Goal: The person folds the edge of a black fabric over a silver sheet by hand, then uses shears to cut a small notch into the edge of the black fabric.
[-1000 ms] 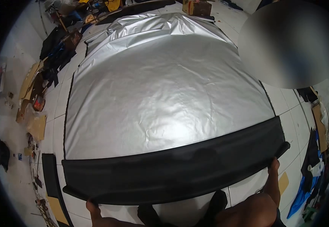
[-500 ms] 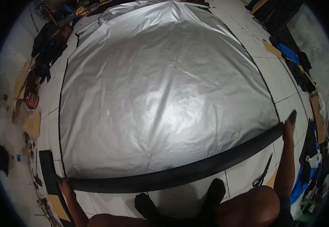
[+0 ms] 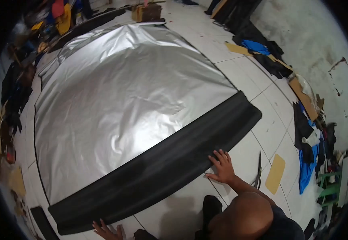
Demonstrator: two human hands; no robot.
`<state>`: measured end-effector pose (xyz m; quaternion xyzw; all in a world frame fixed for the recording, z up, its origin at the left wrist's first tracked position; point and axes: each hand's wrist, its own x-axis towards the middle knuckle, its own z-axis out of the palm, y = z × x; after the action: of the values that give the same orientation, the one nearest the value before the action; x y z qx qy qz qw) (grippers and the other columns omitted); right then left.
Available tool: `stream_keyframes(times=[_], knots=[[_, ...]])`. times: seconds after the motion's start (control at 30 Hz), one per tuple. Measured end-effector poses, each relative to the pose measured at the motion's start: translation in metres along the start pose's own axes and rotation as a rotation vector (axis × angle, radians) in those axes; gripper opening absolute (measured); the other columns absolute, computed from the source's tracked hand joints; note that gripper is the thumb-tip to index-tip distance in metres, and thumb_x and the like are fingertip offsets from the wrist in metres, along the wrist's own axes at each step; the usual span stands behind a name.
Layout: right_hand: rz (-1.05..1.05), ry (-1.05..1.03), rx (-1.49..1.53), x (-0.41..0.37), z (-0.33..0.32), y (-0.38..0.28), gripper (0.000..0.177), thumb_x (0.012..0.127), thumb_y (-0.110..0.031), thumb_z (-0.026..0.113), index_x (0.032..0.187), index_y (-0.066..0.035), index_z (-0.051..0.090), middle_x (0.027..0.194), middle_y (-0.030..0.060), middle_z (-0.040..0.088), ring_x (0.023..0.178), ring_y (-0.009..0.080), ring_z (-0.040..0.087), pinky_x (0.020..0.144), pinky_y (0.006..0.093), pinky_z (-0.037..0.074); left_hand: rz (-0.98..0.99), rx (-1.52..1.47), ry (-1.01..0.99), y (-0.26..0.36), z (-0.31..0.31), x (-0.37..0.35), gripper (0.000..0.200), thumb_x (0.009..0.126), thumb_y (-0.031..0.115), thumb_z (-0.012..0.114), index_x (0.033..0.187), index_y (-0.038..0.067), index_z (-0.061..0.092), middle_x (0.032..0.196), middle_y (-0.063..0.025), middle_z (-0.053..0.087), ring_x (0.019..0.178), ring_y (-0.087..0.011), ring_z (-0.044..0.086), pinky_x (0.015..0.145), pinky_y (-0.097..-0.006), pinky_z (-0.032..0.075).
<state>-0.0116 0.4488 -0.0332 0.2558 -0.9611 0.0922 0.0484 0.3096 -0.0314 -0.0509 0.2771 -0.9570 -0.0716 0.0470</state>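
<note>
A large silver sheet [image 3: 114, 108] lies spread over the floor. Its near edge is folded over, so the black underside [image 3: 154, 160] shows as a wide band running from lower left to upper right. My right hand [image 3: 223, 168] rests with spread fingers at the band's near edge, fingertips on the black material. At the bottom of the view, my left hand [image 3: 106, 231] is open too, its fingertips at the band's edge near the left end. Part of the left hand is cut off by the frame. Black-handled scissors [image 3: 258, 172] lie right of my right hand.
A tan card piece [image 3: 275, 174] lies beside the scissors on the white tiles. Blue cloth [image 3: 307, 168], black scraps and a green stool-like frame [image 3: 329, 188] line the right wall. A wooden box [image 3: 146, 13] stands at the sheet's far edge. A narrow black strip [image 3: 44, 224] lies at lower left.
The black band has become wider and flatter, folded further over the silver. My right hand has left the band's right end and moved toward the middle. The view has turned to the right.
</note>
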Motion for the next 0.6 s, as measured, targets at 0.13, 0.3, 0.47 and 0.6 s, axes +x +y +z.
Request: stream_keyframes(times=[0.13,0.3,0.47,0.6], knots=[[-0.017,-0.05,-0.038,0.014,0.01,0.007,0.079,0.075,-0.064,0.058,0.134,-0.013,0.043,0.138,0.0166,0.037,0.133,0.035,0.027,0.109,0.0514,0.017,0.011,-0.023,0.044,-0.014,0.02,0.005,0.073,0.087,0.049,0.055,0.143,0.009,0.03,0.145,-0.0312,0.019,0.132,-0.0518,0.017,0.101,-0.0672,0.011],[-0.012,-0.091,-0.037,0.028,0.018,0.008,0.075,0.08,-0.066,0.05,0.135,-0.015,0.042,0.14,0.0146,0.035,0.133,0.0336,0.027,0.109,0.0524,0.017,0.041,0.148,-0.015,-0.028,0.03,0.031,0.067,0.089,0.039,0.051,0.141,0.004,0.029,0.147,-0.0257,0.018,0.135,-0.0452,0.015,0.107,-0.0597,0.009],[0.006,-0.099,-0.002,0.03,0.028,0.01,0.073,0.083,-0.064,0.047,0.136,-0.013,0.04,0.141,0.0159,0.034,0.134,0.0345,0.026,0.109,0.0531,0.017,0.084,0.019,-0.226,-0.034,0.033,0.06,0.071,0.092,0.054,0.038,0.145,0.008,0.025,0.149,-0.0245,0.013,0.135,-0.0488,0.01,0.104,-0.065,0.011],[0.031,-0.101,0.108,0.033,0.015,0.01,0.071,0.084,-0.057,0.052,0.134,-0.008,0.041,0.14,0.018,0.035,0.132,0.0352,0.029,0.107,0.0522,0.02,0.061,-0.018,-0.14,-0.033,0.027,0.057,0.07,0.089,0.046,0.046,0.143,0.006,0.026,0.147,-0.0256,0.018,0.135,-0.0459,0.014,0.106,-0.0607,0.011]])
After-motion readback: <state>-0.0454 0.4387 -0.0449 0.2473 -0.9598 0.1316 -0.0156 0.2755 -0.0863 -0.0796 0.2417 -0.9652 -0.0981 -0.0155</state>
